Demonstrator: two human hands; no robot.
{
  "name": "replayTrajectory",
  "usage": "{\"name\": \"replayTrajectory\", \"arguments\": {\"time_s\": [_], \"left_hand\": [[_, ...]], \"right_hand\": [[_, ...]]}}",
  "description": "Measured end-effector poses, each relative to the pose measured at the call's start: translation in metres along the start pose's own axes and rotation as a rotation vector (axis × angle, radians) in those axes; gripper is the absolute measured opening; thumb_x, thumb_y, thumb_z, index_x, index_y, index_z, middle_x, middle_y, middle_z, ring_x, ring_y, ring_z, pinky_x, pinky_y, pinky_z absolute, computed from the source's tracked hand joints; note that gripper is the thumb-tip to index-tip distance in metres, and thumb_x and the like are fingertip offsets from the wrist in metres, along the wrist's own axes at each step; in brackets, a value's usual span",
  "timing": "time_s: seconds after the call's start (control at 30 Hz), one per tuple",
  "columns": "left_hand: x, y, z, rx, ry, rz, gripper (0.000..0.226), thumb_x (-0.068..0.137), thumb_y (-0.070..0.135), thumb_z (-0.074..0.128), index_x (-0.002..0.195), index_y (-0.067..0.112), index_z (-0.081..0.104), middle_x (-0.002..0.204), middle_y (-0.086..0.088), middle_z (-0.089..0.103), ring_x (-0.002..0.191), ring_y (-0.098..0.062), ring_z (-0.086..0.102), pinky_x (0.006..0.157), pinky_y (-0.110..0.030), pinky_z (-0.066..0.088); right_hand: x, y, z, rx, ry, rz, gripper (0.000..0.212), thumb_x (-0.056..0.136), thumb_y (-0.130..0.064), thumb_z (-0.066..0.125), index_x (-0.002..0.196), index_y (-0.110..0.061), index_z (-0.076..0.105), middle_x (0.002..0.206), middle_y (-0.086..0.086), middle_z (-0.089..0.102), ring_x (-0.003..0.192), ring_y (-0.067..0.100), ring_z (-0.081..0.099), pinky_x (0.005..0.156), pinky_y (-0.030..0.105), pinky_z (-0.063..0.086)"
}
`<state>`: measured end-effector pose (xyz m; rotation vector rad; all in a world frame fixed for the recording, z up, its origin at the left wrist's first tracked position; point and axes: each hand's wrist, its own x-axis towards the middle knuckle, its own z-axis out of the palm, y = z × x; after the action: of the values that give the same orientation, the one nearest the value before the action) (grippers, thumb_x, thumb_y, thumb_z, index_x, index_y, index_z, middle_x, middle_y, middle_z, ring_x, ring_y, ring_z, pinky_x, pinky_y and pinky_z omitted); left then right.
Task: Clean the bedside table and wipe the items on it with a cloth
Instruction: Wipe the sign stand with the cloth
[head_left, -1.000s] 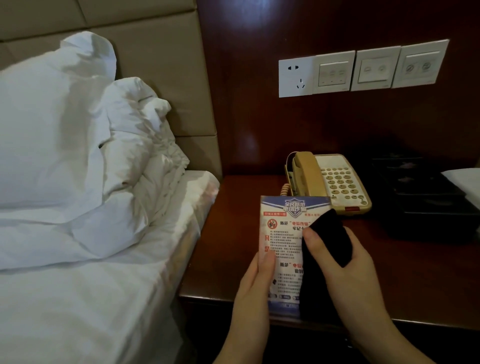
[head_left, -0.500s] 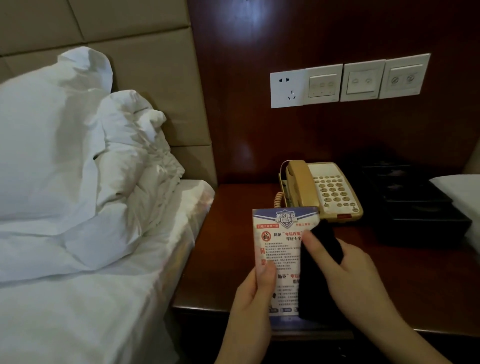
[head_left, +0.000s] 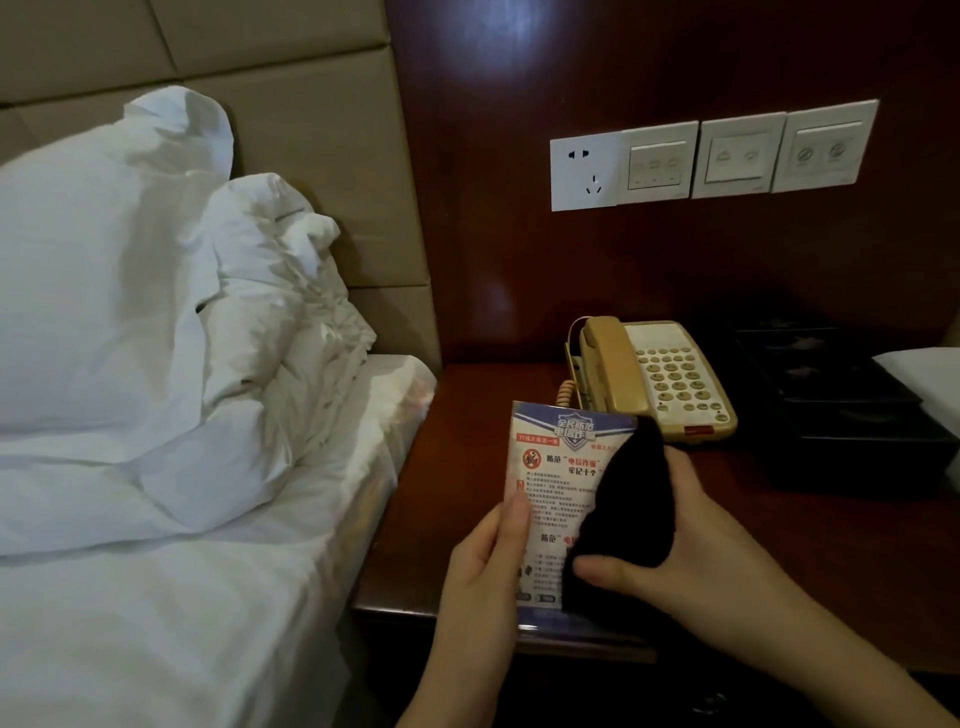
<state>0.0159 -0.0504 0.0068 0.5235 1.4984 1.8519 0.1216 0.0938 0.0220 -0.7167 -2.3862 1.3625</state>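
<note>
Our left grip (head_left: 480, 564) pinches the card (head_left: 558, 478) before the telephone (head_left: 657, 379); our right grip (head_left: 691, 551) clamps the cloth (head_left: 626, 504) on it.

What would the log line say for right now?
step: wiping notice card | left hand: holds card | right hand: presses black cloth on card | telephone: untouched

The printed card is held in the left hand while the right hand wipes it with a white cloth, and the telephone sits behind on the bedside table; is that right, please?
Not quite: the cloth is black, not white, as the head view shows. Otherwise yes: the left hand holds the printed card, the right hand wipes it with the cloth, and the telephone sits behind on the bedside table.
</note>
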Motion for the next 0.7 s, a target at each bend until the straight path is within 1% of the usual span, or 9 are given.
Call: {"name": "replayTrajectory", "arguments": {"time_s": [0.07, 0.17, 0.23, 0.3, 0.37, 0.43, 0.53, 0.6, 0.7], "left_hand": [[0.001, 0.0, -0.003, 0.003, -0.006, -0.014, 0.035, 0.103, 0.035, 0.044, 0.117, 0.019, 0.071, 0.106, -0.004, 0.078, 0.1, -0.016, 0.075, 0.072, -0.021, 0.059], [0.001, -0.003, -0.002, -0.013, -0.019, -0.049, 0.032, 0.102, 0.039, 0.044, 0.116, 0.026, 0.07, 0.105, 0.0, 0.079, 0.098, -0.012, 0.075, 0.075, -0.023, 0.057], [0.0, -0.008, -0.001, -0.012, -0.015, -0.058, 0.029, 0.101, 0.041, 0.046, 0.116, 0.03, 0.069, 0.103, 0.003, 0.079, 0.097, -0.01, 0.075, 0.079, -0.026, 0.055], [0.001, -0.011, -0.001, -0.006, 0.001, -0.055, 0.029, 0.101, 0.042, 0.046, 0.119, 0.033, 0.067, 0.104, 0.006, 0.079, 0.098, -0.009, 0.074, 0.082, -0.026, 0.055], [0.003, -0.015, -0.001, 0.007, 0.019, -0.049, 0.034, 0.099, 0.047, 0.046, 0.123, 0.034, 0.066, 0.108, 0.007, 0.078, 0.102, -0.008, 0.073, 0.087, -0.027, 0.056], [0.004, -0.017, -0.002, 0.029, 0.019, -0.042, 0.045, 0.09, 0.056, 0.048, 0.126, 0.037, 0.065, 0.111, 0.009, 0.077, 0.105, -0.007, 0.071, 0.093, -0.029, 0.055], [0.007, -0.018, -0.001, 0.059, 0.015, -0.021, 0.029, 0.095, 0.048, 0.045, 0.113, 0.04, 0.066, 0.098, 0.02, 0.077, 0.094, 0.006, 0.07, 0.077, -0.014, 0.054], [0.009, -0.02, -0.002, 0.052, 0.061, -0.014, 0.023, 0.102, 0.037, 0.043, 0.106, 0.038, 0.065, 0.094, 0.024, 0.076, 0.09, 0.014, 0.068, 0.075, -0.009, 0.05], [0.009, -0.02, -0.001, 0.021, 0.133, -0.043, 0.024, 0.099, 0.042, 0.049, 0.112, 0.038, 0.069, 0.108, 0.017, 0.076, 0.101, 0.007, 0.068, 0.088, -0.018, 0.05]], "right_hand": [[-0.003, -0.003, 0.005, -0.081, 0.178, -0.011, 0.104, 0.057, -0.067, 0.081, 0.132, -0.057, 0.01, 0.105, -0.036, 0.041, 0.102, 0.0, 0.049, 0.074, 0.022, 0.041], [-0.007, -0.009, 0.006, -0.244, 0.34, -0.086, 0.083, 0.074, -0.07, 0.056, 0.136, -0.047, 0.006, 0.118, -0.018, 0.048, 0.106, 0.015, 0.06, 0.072, 0.025, 0.039], [-0.008, -0.012, 0.007, -0.436, 0.335, -0.168, 0.062, 0.085, -0.07, 0.034, 0.138, -0.049, 0.011, 0.126, -0.019, 0.051, 0.107, 0.01, 0.061, 0.071, 0.024, 0.04], [-0.008, -0.011, 0.007, -0.602, 0.303, -0.264, 0.052, 0.086, -0.07, 0.018, 0.136, -0.056, 0.023, 0.123, -0.026, 0.053, 0.101, 0.002, 0.06, 0.069, 0.02, 0.043], [-0.008, -0.008, 0.01, -0.68, 0.267, -0.3, 0.051, 0.085, -0.073, 0.016, 0.13, -0.056, 0.033, 0.114, -0.029, 0.056, 0.095, -0.002, 0.059, 0.064, 0.014, 0.041], [-0.008, -0.006, 0.015, -0.664, 0.237, -0.288, 0.05, 0.084, -0.078, 0.018, 0.125, -0.053, 0.032, 0.107, -0.028, 0.057, 0.092, -0.002, 0.06, 0.063, 0.014, 0.042], [-0.008, -0.009, 0.019, -0.564, 0.212, -0.263, 0.052, 0.085, -0.074, 0.008, 0.132, -0.052, 0.012, 0.114, -0.026, 0.05, 0.1, -0.004, 0.058, 0.07, 0.014, 0.043], [-0.01, -0.008, 0.02, -0.466, 0.205, -0.278, 0.048, 0.089, -0.067, 0.007, 0.136, -0.058, 0.009, 0.119, -0.031, 0.047, 0.104, -0.007, 0.054, 0.075, 0.011, 0.041], [-0.009, -0.003, 0.023, -0.426, 0.197, -0.413, 0.037, 0.094, -0.062, 0.027, 0.127, -0.059, 0.043, 0.109, -0.045, 0.048, 0.11, -0.012, 0.05, 0.077, 0.009, 0.043]]}}
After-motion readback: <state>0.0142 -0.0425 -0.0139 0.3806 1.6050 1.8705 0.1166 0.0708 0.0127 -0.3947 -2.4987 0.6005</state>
